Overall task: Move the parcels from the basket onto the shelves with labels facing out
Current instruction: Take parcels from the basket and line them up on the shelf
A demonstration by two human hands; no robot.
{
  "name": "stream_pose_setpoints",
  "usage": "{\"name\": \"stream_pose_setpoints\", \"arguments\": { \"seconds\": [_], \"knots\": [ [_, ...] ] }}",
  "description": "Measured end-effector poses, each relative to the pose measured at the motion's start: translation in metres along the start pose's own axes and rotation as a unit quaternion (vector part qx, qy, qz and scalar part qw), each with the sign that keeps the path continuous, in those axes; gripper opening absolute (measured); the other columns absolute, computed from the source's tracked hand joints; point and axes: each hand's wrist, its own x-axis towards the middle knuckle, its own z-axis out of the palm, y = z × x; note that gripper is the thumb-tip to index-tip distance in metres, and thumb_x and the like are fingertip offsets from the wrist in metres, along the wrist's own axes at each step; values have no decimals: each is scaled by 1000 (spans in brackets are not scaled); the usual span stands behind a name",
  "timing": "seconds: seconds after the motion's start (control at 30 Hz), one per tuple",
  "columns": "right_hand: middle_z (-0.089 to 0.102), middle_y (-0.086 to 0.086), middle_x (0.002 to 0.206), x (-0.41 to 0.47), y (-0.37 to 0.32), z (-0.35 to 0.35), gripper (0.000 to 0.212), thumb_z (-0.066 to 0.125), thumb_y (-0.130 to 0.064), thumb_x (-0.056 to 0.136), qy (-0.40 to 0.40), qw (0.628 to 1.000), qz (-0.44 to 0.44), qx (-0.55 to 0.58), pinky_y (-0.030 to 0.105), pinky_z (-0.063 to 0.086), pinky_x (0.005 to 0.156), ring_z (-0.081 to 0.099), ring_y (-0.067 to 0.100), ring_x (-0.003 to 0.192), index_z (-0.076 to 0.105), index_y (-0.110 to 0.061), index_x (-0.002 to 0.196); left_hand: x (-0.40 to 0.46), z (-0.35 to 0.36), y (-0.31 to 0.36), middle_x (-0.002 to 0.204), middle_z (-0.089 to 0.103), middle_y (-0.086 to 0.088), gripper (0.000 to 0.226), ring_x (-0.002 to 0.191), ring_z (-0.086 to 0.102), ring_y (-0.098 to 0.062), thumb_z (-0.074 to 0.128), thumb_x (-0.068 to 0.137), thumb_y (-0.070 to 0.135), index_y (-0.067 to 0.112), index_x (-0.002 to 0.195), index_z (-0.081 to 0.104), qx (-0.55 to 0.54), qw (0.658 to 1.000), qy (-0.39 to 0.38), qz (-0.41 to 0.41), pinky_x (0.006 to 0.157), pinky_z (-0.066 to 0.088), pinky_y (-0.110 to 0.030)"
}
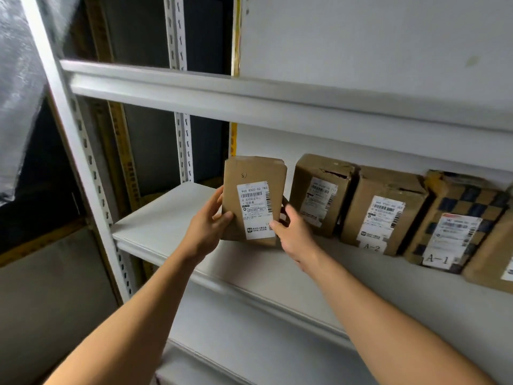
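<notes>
White shelf (172, 218), parcel (254, 201) standing upright, label out, gripped between left hand (206, 226) and right hand (291, 232), row just right

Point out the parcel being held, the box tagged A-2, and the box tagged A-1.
held parcel (254, 198), head view, on its white label
A-2 box (384, 209), head view, on its shipping label
A-1 box (455, 232), head view, on its shipping label

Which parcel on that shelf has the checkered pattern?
The checkered parcel, fourth from the left in the row, tagged A-1. Its wrap shows dark squares; the held parcel and the plain brown boxes beside it show none.
</notes>
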Motion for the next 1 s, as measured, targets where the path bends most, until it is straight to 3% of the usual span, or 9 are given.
{"name": "stream_pose_setpoints", "arguments": {
  "seconds": [0.13, 0.17, 0.3, 0.5, 0.7, 1.0],
  "knots": [
    [66, -12, 131, 33, 4, 28, 54, 59, -2, 103, 58, 998, 12, -14, 5, 48, 87, 61, -7, 109, 53, -24, 151, 46, -18, -17, 153, 53, 21, 67, 142, 53, -21, 48, 109, 7, 57, 152, 39, -5, 999, -42, -2, 115, 46, -57],
    [66, -11, 133, 41, 6, 33, 53, 59, -3, 103, 75, 997, 19, -22, 6, 46, 89, 62, -1, 115, 53, -24, 151, 58, -21, -20, 153, 53, 21, 69, 142, 53, -20, 50, 109, 5, 56, 153, 39, -2, 999, -52, -4, 115, 45, -58],
    [60, -3, 150, 67, 14, 47, 58, 61, -15, 104, 148, 986, 55, -46, 37, 47, 112, 55, 19, 138, 45, -26, 158, 105, -26, -35, 156, 50, 19, 74, 142, 52, -19, 57, 105, 2, 51, 157, 38, -7, 996, -92, -7, 115, 45, -60],
    [52, 10, 157, 87, 12, 56, 59, 53, -14, 109, 236, 964, 93, -74, 34, 41, 112, 51, 28, 141, 35, -21, 164, 150, -14, -44, 152, 55, 20, 76, 144, 50, -24, 60, 102, -1, 62, 143, 49, -29, 991, -130, 9, 113, 47, -61],
    [41, 8, 165, 99, 11, 69, 58, 46, -26, 112, 274, 953, 112, -63, 27, 34, 112, 43, 26, 147, 26, -20, 166, 170, -7, -51, 152, 55, 18, 74, 134, 60, -21, 60, 101, -4, 48, 152, 47, -57, 987, -149, -8, 111, 52, -52],
    [48, 9, 160, 111, 17, 75, 58, 49, -20, 111, 308, 943, 119, -47, 23, 35, 106, 47, 26, 143, 30, -19, 166, 177, -4, -57, 144, 59, 26, 73, 125, 66, -10, 58, 102, -5, 51, 149, 50, -56, 987, -149, 1, 112, 51, -47]
  ]
}}
